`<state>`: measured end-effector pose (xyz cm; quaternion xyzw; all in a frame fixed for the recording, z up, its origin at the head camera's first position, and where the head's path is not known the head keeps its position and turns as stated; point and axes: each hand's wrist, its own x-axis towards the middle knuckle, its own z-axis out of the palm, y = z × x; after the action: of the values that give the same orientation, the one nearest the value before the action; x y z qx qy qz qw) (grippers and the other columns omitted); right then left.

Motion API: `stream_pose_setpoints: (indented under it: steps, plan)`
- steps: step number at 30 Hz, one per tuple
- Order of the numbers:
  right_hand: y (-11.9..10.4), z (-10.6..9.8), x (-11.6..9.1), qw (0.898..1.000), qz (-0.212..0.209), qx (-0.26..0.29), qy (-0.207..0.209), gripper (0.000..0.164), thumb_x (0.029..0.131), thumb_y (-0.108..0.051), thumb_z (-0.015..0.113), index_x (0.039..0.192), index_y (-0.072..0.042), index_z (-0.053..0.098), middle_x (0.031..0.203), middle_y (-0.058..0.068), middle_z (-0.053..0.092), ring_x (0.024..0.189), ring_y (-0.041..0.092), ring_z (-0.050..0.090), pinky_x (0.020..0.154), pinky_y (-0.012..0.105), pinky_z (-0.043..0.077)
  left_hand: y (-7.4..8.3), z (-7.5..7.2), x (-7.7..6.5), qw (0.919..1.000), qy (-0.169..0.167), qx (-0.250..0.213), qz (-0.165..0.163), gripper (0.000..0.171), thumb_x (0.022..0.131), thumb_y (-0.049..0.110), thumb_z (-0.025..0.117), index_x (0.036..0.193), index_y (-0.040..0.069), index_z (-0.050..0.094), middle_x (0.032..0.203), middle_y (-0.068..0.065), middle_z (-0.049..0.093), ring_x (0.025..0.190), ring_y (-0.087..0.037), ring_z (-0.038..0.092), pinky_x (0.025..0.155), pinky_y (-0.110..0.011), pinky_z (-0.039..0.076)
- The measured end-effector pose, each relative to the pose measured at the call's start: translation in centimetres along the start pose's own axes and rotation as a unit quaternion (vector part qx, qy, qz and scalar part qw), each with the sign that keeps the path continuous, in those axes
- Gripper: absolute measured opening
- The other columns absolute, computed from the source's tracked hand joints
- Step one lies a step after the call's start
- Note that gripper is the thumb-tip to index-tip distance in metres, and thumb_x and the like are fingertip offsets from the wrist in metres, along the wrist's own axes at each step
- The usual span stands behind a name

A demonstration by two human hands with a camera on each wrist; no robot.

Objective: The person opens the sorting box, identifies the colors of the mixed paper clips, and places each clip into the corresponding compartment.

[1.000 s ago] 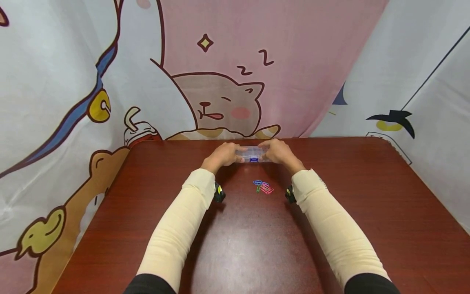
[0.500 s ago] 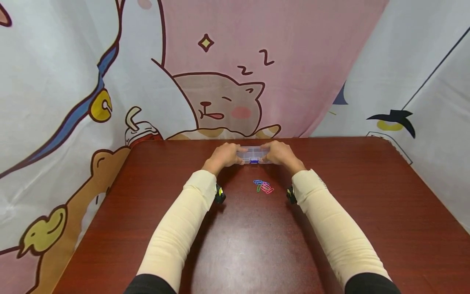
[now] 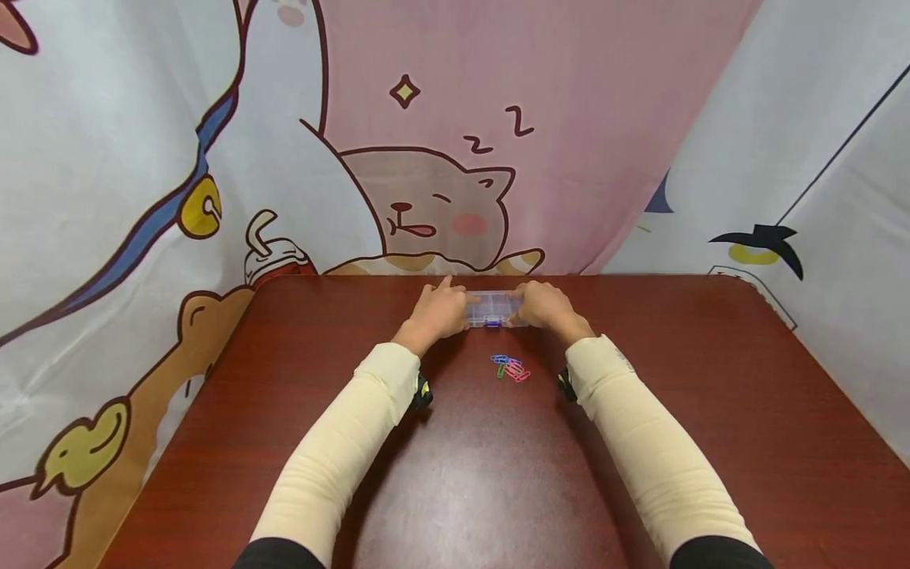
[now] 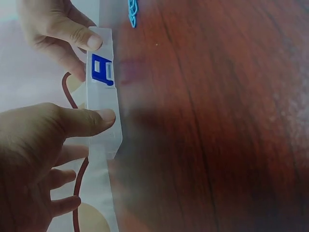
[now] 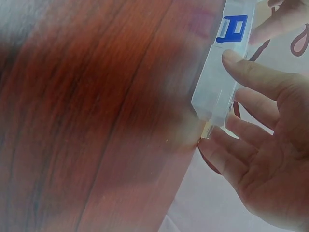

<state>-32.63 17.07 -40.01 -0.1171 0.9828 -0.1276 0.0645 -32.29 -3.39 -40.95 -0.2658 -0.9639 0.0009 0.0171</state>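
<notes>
A clear plastic compartment box (image 3: pixel 492 304) with a blue latch (image 3: pixel 494 322) is near the far edge of the table, between both hands. My left hand (image 3: pixel 435 312) pinches its left end. In the left wrist view the thumb (image 4: pixel 99 121) presses the front wall, with the other fingers spread behind. At the right end, my right hand (image 3: pixel 547 307) holds the box, its thumb (image 5: pixel 236 60) on the front near the latch. Several paper clips, blue, pink and green (image 3: pixel 513 370), lie loose in front of the box. Whether the box has contents I cannot tell.
The brown wooden table (image 3: pixel 455 474) ends just behind the box. A curtain (image 3: pixel 604 118) printed with cartoon animals hangs behind and at the sides. Dark wrist cameras (image 3: pixel 423 393) sit below both hands.
The box and both hands have come slightly nearer. One left-hand finger now points up, away from the box. The head view has tilted up a little. The paper clips stay put.
</notes>
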Motion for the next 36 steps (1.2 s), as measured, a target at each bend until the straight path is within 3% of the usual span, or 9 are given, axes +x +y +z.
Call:
stream_pose_setpoints:
  steps: [3, 6, 9, 12, 17, 23, 36]
  plan:
    - [0.0, 0.0, 0.0, 1.0, -0.003, 0.0, 0.0, 0.061, 0.069, -0.038, 0.078, 0.124, -0.02, 0.059, 0.125, 0.004, 0.054, 0.099, 0.032, 0.051, 0.079, 0.049, 0.041, 0.0, 0.2, 0.0, 0.9999, 0.006, 0.01, 0.0, 0.052, 0.079, 0.037, 0.068, 0.129, 0.029, 0.053, 0.129, -0.006, 0.049, 0.126, -0.032, 0.031, 0.087, -0.051, 0.035]
    - [0.0, -0.1, 0.0, 1.0, -0.005, 0.0, -0.006, 0.061, 0.07, -0.037, 0.077, 0.125, -0.02, 0.058, 0.127, 0.004, 0.052, 0.104, 0.033, 0.05, 0.081, 0.049, 0.04, -0.3, 0.6, 0.0, 0.9999, 0.001, 0.005, -0.013, 0.064, 0.081, 0.041, 0.066, 0.134, 0.013, 0.045, 0.132, -0.012, 0.045, 0.124, -0.034, 0.034, 0.09, -0.048, 0.037]
    - [0.0, -0.2, 0.0, 1.0, -0.006, -0.001, -0.013, 0.062, 0.071, -0.037, 0.077, 0.126, -0.019, 0.057, 0.13, 0.005, 0.05, 0.11, 0.035, 0.047, 0.084, 0.051, 0.038, -0.5, 0.9, -0.1, 0.9989, -0.005, -0.012, -0.045, 0.081, 0.08, 0.048, 0.064, 0.135, -0.003, 0.035, 0.133, -0.019, 0.041, 0.122, -0.035, 0.036, 0.091, -0.044, 0.038]
    - [-0.1, -0.4, 0.0, 1.0, -0.006, -0.002, -0.018, 0.061, 0.072, -0.037, 0.076, 0.127, -0.019, 0.056, 0.131, 0.005, 0.049, 0.112, 0.036, 0.045, 0.086, 0.052, 0.037, -0.6, 1.3, -0.2, 0.9958, -0.012, -0.037, -0.083, 0.092, 0.078, 0.055, 0.062, 0.134, -0.01, 0.029, 0.13, -0.023, 0.039, 0.119, -0.036, 0.037, 0.09, -0.043, 0.039]
    - [-0.1, -0.6, 0.0, 1.0, -0.002, -0.003, -0.022, 0.062, 0.072, -0.038, 0.075, 0.127, -0.02, 0.055, 0.131, 0.005, 0.049, 0.112, 0.035, 0.046, 0.086, 0.051, 0.037, -0.8, 1.8, -0.4, 0.9895, -0.046, -0.066, -0.12, 0.095, 0.078, 0.063, 0.054, 0.133, -0.01, 0.028, 0.128, -0.022, 0.038, 0.117, -0.035, 0.035, 0.091, -0.043, 0.037]
    - [-0.2, -0.6, 0.1, 1.0, 0.001, -0.003, -0.028, 0.062, 0.072, -0.039, 0.076, 0.127, -0.02, 0.056, 0.131, 0.005, 0.049, 0.112, 0.034, 0.045, 0.085, 0.052, 0.038, -1.0, 2.0, -0.5, 0.9863, -0.087, -0.075, -0.119, 0.089, 0.083, 0.063, 0.046, 0.144, 0.005, 0.018, 0.142, -0.022, 0.024, 0.129, -0.037, 0.022, 0.1, -0.044, 0.026]
    - [-0.5, -0.8, 0.1, 0.999, 0.004, -0.026, -0.042, 0.061, 0.072, -0.04, 0.074, 0.128, -0.023, 0.055, 0.133, 0.002, 0.047, 0.115, 0.035, 0.044, 0.083, 0.051, 0.039, -0.7, 2.8, -0.3, 0.9847, -0.105, -0.042, -0.132, 0.087, 0.085, 0.066, 0.034, 0.146, 0.01, 0.008, 0.147, -0.02, 0.014, 0.133, -0.035, 0.013, 0.102, -0.047, 0.02]
